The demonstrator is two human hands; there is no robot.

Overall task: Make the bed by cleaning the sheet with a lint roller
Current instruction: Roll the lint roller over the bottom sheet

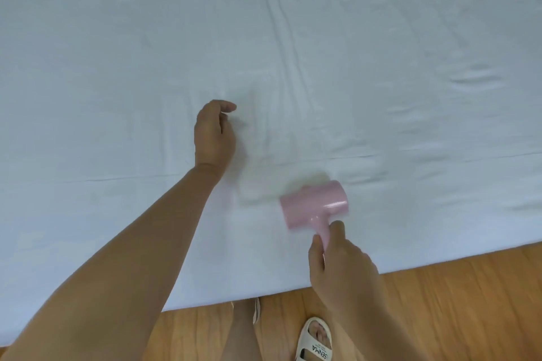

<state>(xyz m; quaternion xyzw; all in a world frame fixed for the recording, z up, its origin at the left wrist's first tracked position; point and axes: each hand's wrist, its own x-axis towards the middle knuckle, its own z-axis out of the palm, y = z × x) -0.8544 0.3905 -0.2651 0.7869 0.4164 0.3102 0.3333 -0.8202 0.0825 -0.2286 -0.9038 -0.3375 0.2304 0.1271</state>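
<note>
White bed sheet point(293, 38) covers the bed and fills most of the head view; creases run across its middle and right side, and a straight fold line crosses it from side to side.

Right hand point(343, 264) grips the handle of the pink lint roller point(315, 204); thumb and fingers point(337, 228) are wrapped round the handle. The roller's drum lies on the sheet near the bed's near edge, slightly blurred.

Left hand point(215, 135) rests on the sheet further in, left of the roller and apart from it. Its fingers are curled under; whether they pinch the fabric, cannot tell.

Wooden floor point(454, 302) shows below the bed edge. 1 foot in a white sandal point(315, 341) stands on it, under the right forearm.
</note>
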